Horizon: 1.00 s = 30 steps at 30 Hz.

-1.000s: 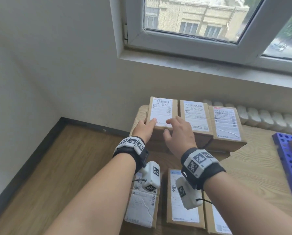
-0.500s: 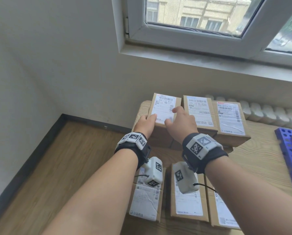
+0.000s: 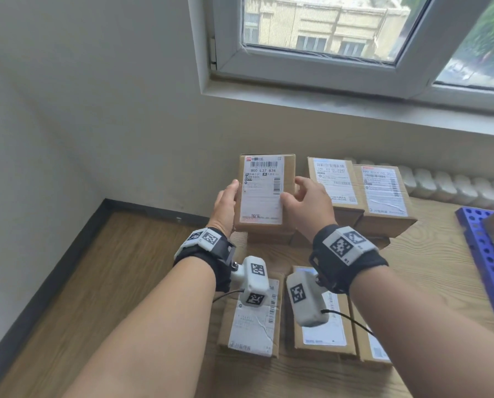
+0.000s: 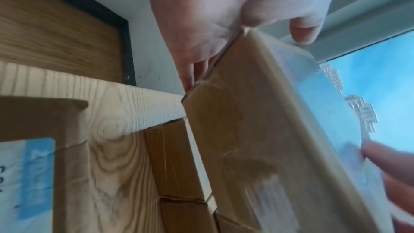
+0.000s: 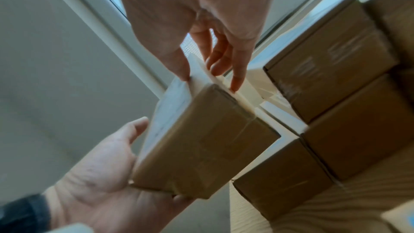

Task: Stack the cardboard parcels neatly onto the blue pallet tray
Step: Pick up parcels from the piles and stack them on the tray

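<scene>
Tabletop point(image 3: 429, 271): pale wood grain, set against the wall under the window point(image 3: 320, 33); brown wood floor point(image 3: 76, 282) on the left with a dark skirting strip.
Radiator point(image 3: 452, 185): white, ribbed, behind the far edge of the tabletop.
Blue pallet tray point(image 3: 481, 254): perforated, at right frame edge, mostly cut off; a brown corner shows on it, contents cannot tell.
Held parcel point(image 3: 264, 193): cardboard, white shipping label up, lifted above the far-left stack, tilted toward the camera.
Left hand point(image 3: 225, 206): clasping the held parcel's left side, thumb on the top face, fingers under the box.
Right hand point(image 3: 309, 205): pinching the parcel's right edge, thumb on the label, fingers along the far side.
Far parcels point(image 3: 383, 196): two labelled boxes side by side, touching, atop lower boxes.
Near parcels point(image 3: 253, 317): a row at the near edge, labels up, partly hidden by the wrists.
Open room: bare tabletop strip between far parcels and the tray.
</scene>
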{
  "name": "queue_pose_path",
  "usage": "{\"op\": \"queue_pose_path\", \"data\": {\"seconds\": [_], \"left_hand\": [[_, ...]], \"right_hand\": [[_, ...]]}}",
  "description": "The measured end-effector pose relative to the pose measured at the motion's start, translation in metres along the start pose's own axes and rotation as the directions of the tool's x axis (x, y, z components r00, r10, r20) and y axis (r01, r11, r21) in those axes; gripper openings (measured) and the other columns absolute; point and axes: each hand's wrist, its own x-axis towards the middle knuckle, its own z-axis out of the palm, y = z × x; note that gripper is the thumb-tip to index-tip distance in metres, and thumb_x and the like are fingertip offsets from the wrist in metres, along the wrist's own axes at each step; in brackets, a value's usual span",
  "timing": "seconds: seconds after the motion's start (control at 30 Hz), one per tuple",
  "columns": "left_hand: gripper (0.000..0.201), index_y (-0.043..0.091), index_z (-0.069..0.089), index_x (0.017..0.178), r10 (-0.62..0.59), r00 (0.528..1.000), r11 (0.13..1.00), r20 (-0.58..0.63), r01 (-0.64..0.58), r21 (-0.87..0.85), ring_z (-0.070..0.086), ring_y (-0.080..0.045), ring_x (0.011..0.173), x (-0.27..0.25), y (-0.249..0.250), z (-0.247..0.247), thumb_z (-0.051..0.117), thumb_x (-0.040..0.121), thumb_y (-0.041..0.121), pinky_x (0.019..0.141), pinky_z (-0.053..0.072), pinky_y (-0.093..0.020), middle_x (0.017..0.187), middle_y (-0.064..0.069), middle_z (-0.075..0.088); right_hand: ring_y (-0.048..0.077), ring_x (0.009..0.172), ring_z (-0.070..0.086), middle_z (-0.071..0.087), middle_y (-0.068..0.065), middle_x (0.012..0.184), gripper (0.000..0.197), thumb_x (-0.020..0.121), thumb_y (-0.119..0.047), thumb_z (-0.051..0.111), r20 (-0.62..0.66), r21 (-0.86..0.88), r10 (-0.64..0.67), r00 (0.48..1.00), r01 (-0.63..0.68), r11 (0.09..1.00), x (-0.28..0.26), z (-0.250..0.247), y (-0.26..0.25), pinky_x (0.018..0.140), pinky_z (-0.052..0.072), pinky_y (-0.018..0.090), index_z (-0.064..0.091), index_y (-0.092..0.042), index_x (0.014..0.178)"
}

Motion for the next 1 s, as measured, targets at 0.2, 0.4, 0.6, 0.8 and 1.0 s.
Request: {"op": "queue_pose_path", "data": {"seconds": [0.2, 0.4, 0.6, 0.8, 1.0], "left_hand": [[0.096, 0.005, 0.060, 0.123, 0.124, 0.992, 0.992, 0.026, -0.124, -0.020, 0.071, -0.031, 0.100, -0.032, 0.019, 0.013, 0.073, 0.049, 0.065, 0.090, 0.057, -0.048, 0.107, -0.014, 0.073], [0.077, 0.006, 0.068, 0.113, 0.188, 0.975, 0.982, 0.120, -0.185, -0.038, 0.074, -0.025, 0.084, -0.062, 0.021, 0.041, 0.075, 0.058, 0.059, 0.071, 0.060, -0.034, 0.102, -0.015, 0.075], [0.091, 0.004, 0.060, 0.120, 0.220, 0.958, 0.975, 0.184, -0.222, -0.012, 0.072, -0.035, 0.093, -0.099, -0.004, 0.096, 0.078, 0.055, 0.065, 0.081, 0.059, -0.053, 0.107, -0.019, 0.072], [0.112, 0.003, 0.056, 0.125, 0.246, 0.934, 0.966, 0.259, -0.257, 0.009, 0.071, -0.034, 0.099, -0.149, -0.059, 0.178, 0.082, 0.044, 0.075, 0.086, 0.057, -0.054, 0.112, -0.018, 0.070], [0.106, 0.002, 0.054, 0.130, 0.290, 0.877, 0.950, 0.383, -0.313, -0.003, 0.068, -0.034, 0.106, -0.217, -0.103, 0.267, 0.077, 0.054, 0.074, 0.093, 0.054, -0.054, 0.118, -0.018, 0.068]], "right_hand": [[0.020, 0.097, 0.055, 0.055, 0.000, 0.094, 0.044, 0.094, -0.031, 0.056, -0.049, 0.087, 0.033, 0.998, -0.029, 0.996, -0.019, -0.017, 0.010, 0.091, 0.047, 0.038, 0.051, -0.015, 0.135], [0.015, 0.090, 0.062, 0.063, -0.002, 0.092, 0.037, 0.093, -0.041, 0.056, -0.166, 0.226, 0.063, 0.984, -0.024, 0.974, -0.043, -0.048, 0.023, 0.081, 0.053, 0.038, 0.054, -0.027, 0.128], [0.015, 0.097, 0.063, 0.063, -0.003, 0.104, 0.040, 0.092, -0.046, 0.056, -0.204, 0.346, 0.102, 0.974, -0.026, 0.938, -0.085, -0.099, 0.069, 0.081, 0.057, 0.039, 0.053, -0.028, 0.128], [0.018, 0.100, 0.065, 0.061, 0.002, 0.118, 0.044, 0.092, -0.048, 0.056, -0.187, 0.464, 0.173, 0.967, -0.068, 0.883, -0.150, -0.166, 0.143, 0.082, 0.058, 0.043, 0.049, -0.030, 0.132], [0.016, 0.098, 0.067, 0.063, -0.001, 0.110, 0.052, 0.082, -0.059, 0.057, -0.226, 0.531, 0.212, 0.951, -0.062, 0.845, -0.211, -0.243, 0.206, 0.089, 0.056, 0.043, 0.044, -0.039, 0.128]]}}
